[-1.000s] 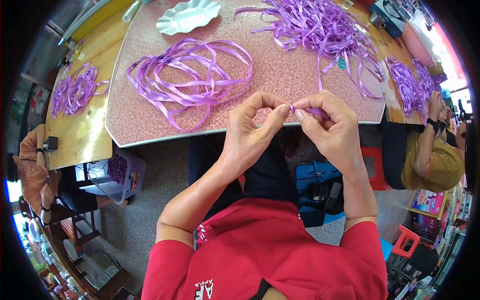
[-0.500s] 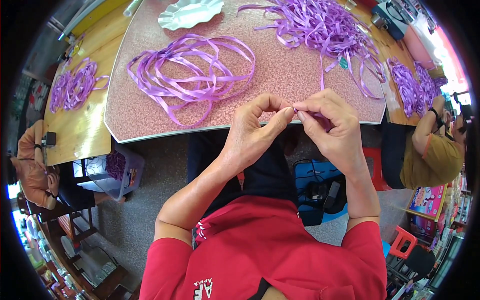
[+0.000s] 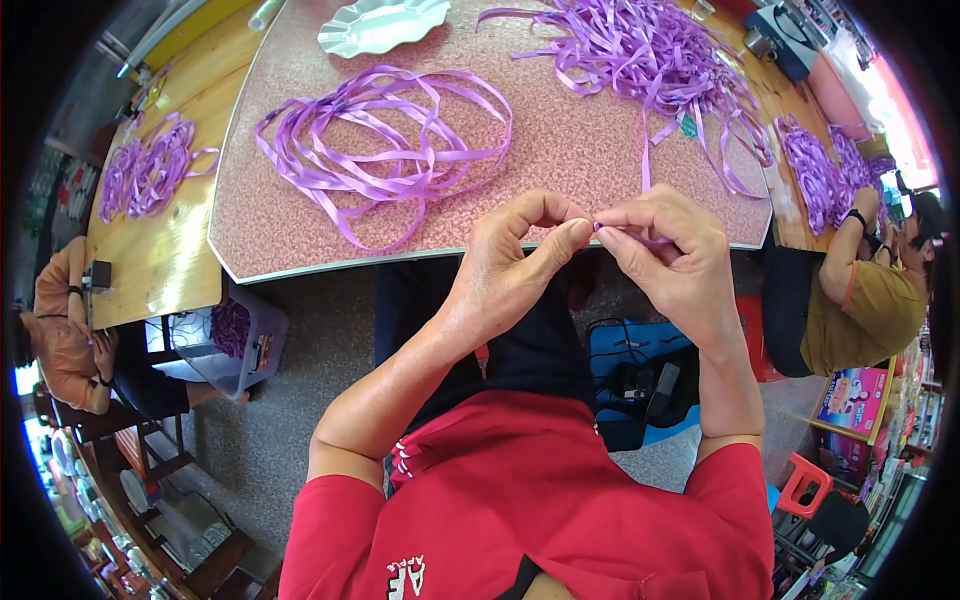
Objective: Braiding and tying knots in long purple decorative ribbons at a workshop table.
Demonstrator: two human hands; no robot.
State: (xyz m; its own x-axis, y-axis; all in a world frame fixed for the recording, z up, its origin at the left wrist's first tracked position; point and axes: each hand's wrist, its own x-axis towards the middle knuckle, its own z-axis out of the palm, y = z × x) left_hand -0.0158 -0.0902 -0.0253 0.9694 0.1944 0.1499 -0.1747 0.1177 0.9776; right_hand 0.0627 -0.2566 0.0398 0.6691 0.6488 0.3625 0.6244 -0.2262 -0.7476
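Just past the near edge of the pink speckled table (image 3: 560, 165), my two hands meet fingertip to fingertip. My left hand (image 3: 505, 265) is closed in a pinch of thumb and forefinger at a purple ribbon. Thumb and fingers of my right hand (image 3: 685, 270) pinch the same purple ribbon (image 3: 646, 165), which runs up from that hand toward the tangled heap of purple ribbon (image 3: 640, 50). The bit between the fingertips is mostly hidden. Beyond my left hand lies a loosely looped bundle of purple ribbon (image 3: 425, 170).
A pale scalloped dish (image 3: 385, 27) sits at the far side. Wooden tables on both sides carry more ribbon piles (image 3: 150, 168). One person in orange (image 3: 75, 350) sits left, another in olive (image 3: 865, 320) right. A clear plastic bin (image 3: 262, 345) stands below the left table.
My right hand has shifted slightly to the right and its fingers have moved a little from my left fingertips. The looped bundle stays put.
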